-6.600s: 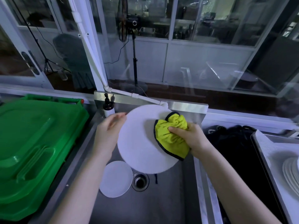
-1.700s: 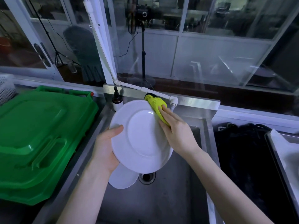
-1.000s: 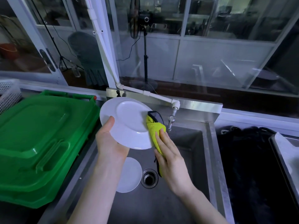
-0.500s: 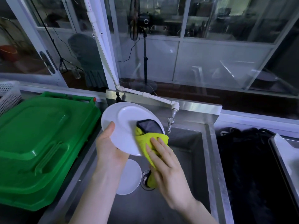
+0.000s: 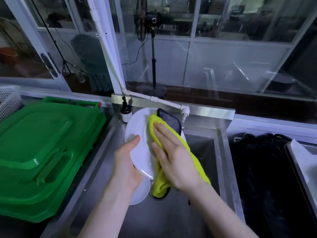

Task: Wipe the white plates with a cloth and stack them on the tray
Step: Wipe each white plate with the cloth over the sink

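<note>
One fuzzy cloth point(image 5: 160, 184) pressed on glossy round plate point(image 5: 137, 127).

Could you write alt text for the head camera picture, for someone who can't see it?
A person's left hand holds a white plate tilted over a steel sink while the right hand presses a yellow cloth flat against its face. A second white plate lies in the sink below, and a green lid sits to the left.

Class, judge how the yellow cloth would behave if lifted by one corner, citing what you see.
Probably floppy: the yellow cloth drapes over the plate and hangs bunched below. Likely grippy: its surface looks fuzzy under the right hand.
</note>
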### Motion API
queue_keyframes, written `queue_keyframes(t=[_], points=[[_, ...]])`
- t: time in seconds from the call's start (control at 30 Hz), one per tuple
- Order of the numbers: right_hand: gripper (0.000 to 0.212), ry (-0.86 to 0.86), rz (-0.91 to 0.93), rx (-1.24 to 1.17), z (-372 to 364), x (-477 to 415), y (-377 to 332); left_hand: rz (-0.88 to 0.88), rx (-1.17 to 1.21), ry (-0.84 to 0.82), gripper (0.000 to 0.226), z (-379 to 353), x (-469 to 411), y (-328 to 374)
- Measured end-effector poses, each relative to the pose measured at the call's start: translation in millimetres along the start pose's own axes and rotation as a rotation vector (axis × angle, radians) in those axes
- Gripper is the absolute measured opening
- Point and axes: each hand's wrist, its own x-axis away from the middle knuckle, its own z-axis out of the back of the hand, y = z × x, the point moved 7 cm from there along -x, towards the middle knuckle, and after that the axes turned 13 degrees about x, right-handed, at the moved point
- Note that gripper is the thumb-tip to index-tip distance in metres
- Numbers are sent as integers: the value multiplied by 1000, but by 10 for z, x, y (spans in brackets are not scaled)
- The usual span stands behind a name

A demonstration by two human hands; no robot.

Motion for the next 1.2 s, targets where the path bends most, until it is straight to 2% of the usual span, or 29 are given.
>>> queue_keyframes(t=[0.07,0.13,0.3,0.5,0.6,0.73,0.83,0.93,1.03,1.2], points=[[44,-5,-127,-53,64,-61,256,-42,15,0,29,14,11,54],[44,-12,-161,-69,76,76,380,-85,9,-26,30,16,-3,136],[46,-63,96,1,-158,444,-12,-23,-4,-16,39,38,-42,95],[47,-33,-48,-21,25,-132,206,-55,-16,-38,41,-15,-26,48],[47,-49,-99,-48,-16,28,375,-96,2,-55,35,31,-4,119],[47,-91,18,-14,-194,446,188,-62,23,-5,30,128,5,71],[47,-102,97,-15,-241,352,-34,-29,9,30,32,99,-6,19],[47,-57,23,-53,-113,-6,29,-43,-26,-4,36,5,13,15],[47,-33,-21,-17,-72,-171,188,-86,-21,25,50,-17,42,63],[47,-54,-100,-93,-89,192,454,-144,18,-4,32,-4,50,212]])
